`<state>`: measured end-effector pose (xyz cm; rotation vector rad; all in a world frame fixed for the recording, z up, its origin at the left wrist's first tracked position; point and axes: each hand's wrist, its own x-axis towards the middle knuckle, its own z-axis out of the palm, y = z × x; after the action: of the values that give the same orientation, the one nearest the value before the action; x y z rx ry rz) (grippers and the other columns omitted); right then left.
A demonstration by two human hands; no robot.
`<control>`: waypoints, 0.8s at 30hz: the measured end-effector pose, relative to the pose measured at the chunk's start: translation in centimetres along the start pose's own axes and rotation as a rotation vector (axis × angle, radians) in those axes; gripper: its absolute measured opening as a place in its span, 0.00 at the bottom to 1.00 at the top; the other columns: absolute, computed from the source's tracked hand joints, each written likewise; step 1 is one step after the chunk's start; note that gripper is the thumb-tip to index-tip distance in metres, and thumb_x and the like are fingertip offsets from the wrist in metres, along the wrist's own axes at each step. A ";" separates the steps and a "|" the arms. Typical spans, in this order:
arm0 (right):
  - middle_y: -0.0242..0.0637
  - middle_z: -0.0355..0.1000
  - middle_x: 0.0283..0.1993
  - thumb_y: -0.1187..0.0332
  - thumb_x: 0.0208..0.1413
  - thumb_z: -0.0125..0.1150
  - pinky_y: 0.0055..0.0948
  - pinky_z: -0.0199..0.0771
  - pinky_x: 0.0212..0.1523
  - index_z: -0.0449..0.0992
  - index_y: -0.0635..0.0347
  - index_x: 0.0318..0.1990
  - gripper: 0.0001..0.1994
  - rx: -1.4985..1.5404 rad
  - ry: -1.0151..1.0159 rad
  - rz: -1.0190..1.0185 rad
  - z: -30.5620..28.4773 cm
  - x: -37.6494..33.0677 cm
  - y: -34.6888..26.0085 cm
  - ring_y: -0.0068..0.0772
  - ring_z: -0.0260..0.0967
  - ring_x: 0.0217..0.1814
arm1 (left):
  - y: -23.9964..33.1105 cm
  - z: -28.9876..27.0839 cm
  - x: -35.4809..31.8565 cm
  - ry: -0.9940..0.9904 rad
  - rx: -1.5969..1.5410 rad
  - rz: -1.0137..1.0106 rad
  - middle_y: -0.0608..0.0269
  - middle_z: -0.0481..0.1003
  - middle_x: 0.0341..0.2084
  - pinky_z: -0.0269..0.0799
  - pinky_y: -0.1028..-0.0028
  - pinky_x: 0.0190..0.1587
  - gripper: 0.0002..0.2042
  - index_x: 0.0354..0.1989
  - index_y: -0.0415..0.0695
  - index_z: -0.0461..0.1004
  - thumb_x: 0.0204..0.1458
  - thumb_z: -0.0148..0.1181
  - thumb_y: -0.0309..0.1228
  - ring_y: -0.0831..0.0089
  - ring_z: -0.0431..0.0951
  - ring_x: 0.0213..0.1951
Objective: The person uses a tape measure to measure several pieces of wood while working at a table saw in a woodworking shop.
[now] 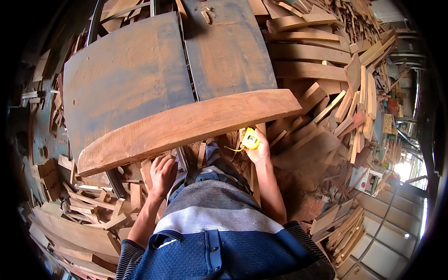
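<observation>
A long curved wooden plank lies along the near edge of a dusty metal saw table, its right end reaching past the table's corner. In my right hand is a yellow tape measure, just below the plank's near edge, with a yellow wrist cord hanging to its left. My left hand is close to my waist, its fingers curled in, just below the plank and apart from it. Whether anything is inside those fingers is hidden.
Stacked curved boards rise to the right of the table, with loose offcuts beyond them. More wood scraps cover the floor at the left. A narrow slot splits the tabletop. Sawdust lies on the floor at the right.
</observation>
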<state>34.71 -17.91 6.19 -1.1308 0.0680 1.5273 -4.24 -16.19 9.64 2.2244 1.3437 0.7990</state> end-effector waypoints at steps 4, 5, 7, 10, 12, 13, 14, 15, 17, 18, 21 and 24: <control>0.39 0.79 0.43 0.52 0.60 0.63 0.42 0.78 0.34 0.77 0.53 0.50 0.18 -0.007 -0.016 -0.027 0.2 0.2 0.1 0.38 0.78 0.42 | -0.4 -0.9 1.3 0.025 0.171 0.010 0.60 0.78 0.44 0.67 0.56 0.57 0.08 0.37 0.44 0.77 0.48 0.66 0.25 0.56 0.75 0.52; 0.39 0.79 0.44 0.52 0.61 0.61 0.42 0.78 0.35 0.77 0.53 0.51 0.18 -0.009 -0.016 -0.028 0.2 0.1 0.0 0.39 0.78 0.42 | -0.6 -1.2 1.7 0.024 0.236 0.022 0.60 0.77 0.46 0.65 0.54 0.59 0.08 0.37 0.44 0.77 0.48 0.66 0.26 0.55 0.74 0.55; 0.40 0.78 0.45 0.52 0.63 0.58 0.41 0.78 0.35 0.76 0.55 0.52 0.18 -0.012 -0.028 -0.020 0.2 0.1 0.0 0.39 0.77 0.43 | -1.9 -1.5 1.6 -0.026 0.300 -0.061 0.56 0.73 0.55 0.60 0.52 0.65 0.17 0.45 0.43 0.75 0.45 0.69 0.29 0.52 0.68 0.64; 0.40 0.79 0.45 0.52 0.62 0.59 0.41 0.79 0.36 0.76 0.54 0.52 0.18 -0.011 -0.025 -0.006 0.1 0.0 0.0 0.40 0.77 0.44 | -4.4 -2.7 1.4 -0.110 0.318 -0.056 0.55 0.70 0.59 0.58 0.52 0.67 0.26 0.52 0.42 0.72 0.41 0.72 0.27 0.52 0.65 0.67; 0.41 0.79 0.46 0.52 0.62 0.59 0.42 0.80 0.36 0.77 0.55 0.51 0.18 -0.008 -0.030 -0.002 0.1 0.0 -0.1 0.40 0.77 0.44 | -5.7 -3.4 1.3 -0.134 0.386 -0.068 0.53 0.69 0.61 0.58 0.52 0.68 0.30 0.54 0.42 0.71 0.39 0.74 0.28 0.51 0.64 0.68; 0.41 0.79 0.46 0.52 0.62 0.60 0.42 0.79 0.35 0.77 0.55 0.51 0.18 -0.019 -0.055 -0.010 0.1 0.0 -0.1 0.41 0.77 0.44 | -6.2 -3.8 1.5 -0.159 0.421 -0.077 0.52 0.68 0.61 0.58 0.52 0.68 0.31 0.55 0.42 0.70 0.39 0.74 0.28 0.51 0.64 0.68; 0.41 0.79 0.46 0.52 0.62 0.60 0.42 0.79 0.35 0.77 0.55 0.51 0.18 -0.021 -0.042 -0.013 0.1 0.0 0.0 0.41 0.78 0.43 | -6.8 -4.1 1.5 -0.157 0.493 -0.039 0.51 0.68 0.61 0.59 0.53 0.68 0.31 0.56 0.41 0.70 0.39 0.73 0.26 0.51 0.64 0.67; 0.42 0.79 0.45 0.52 0.62 0.60 0.42 0.79 0.35 0.77 0.55 0.51 0.18 -0.027 -0.030 -0.019 0.2 -0.1 -0.1 0.41 0.78 0.43 | -7.3 -4.1 1.5 -0.158 0.502 -0.033 0.51 0.68 0.61 0.59 0.53 0.68 0.31 0.56 0.41 0.70 0.40 0.72 0.25 0.51 0.64 0.67; 0.42 0.80 0.45 0.52 0.62 0.60 0.43 0.79 0.35 0.77 0.55 0.51 0.18 -0.015 -0.037 -0.006 0.7 -0.1 0.1 0.41 0.78 0.43 | -8.1 -3.9 1.3 -0.159 0.522 -0.020 0.51 0.68 0.60 0.60 0.53 0.68 0.30 0.57 0.41 0.70 0.40 0.70 0.24 0.51 0.65 0.67; 0.42 0.80 0.46 0.52 0.62 0.60 0.43 0.79 0.34 0.77 0.55 0.51 0.18 -0.009 -0.036 -0.007 0.7 -0.2 -0.1 0.40 0.78 0.43 | -7.8 -4.0 1.6 -0.145 0.532 -0.017 0.51 0.70 0.60 0.62 0.53 0.66 0.29 0.56 0.41 0.71 0.40 0.68 0.22 0.51 0.67 0.66; 0.42 0.80 0.46 0.53 0.62 0.60 0.43 0.79 0.34 0.78 0.54 0.50 0.18 -0.007 -0.028 -0.008 0.8 -0.2 -0.3 0.40 0.78 0.43 | -8.0 -4.1 2.5 -0.136 0.469 -0.007 0.51 0.72 0.56 0.65 0.54 0.63 0.25 0.52 0.40 0.73 0.40 0.64 0.20 0.49 0.69 0.62; 0.41 0.80 0.47 0.53 0.62 0.60 0.43 0.79 0.36 0.77 0.53 0.52 0.18 -0.021 -0.061 -0.005 0.9 -0.4 -0.7 0.39 0.78 0.44 | -7.0 -5.2 3.6 -0.158 0.413 -0.018 0.54 0.75 0.53 0.68 0.57 0.61 0.23 0.48 0.41 0.74 0.39 0.64 0.19 0.52 0.72 0.60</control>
<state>34.70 -17.43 7.32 -1.0987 0.0076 1.5599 -10.90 -9.54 10.14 2.5158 1.5568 0.3499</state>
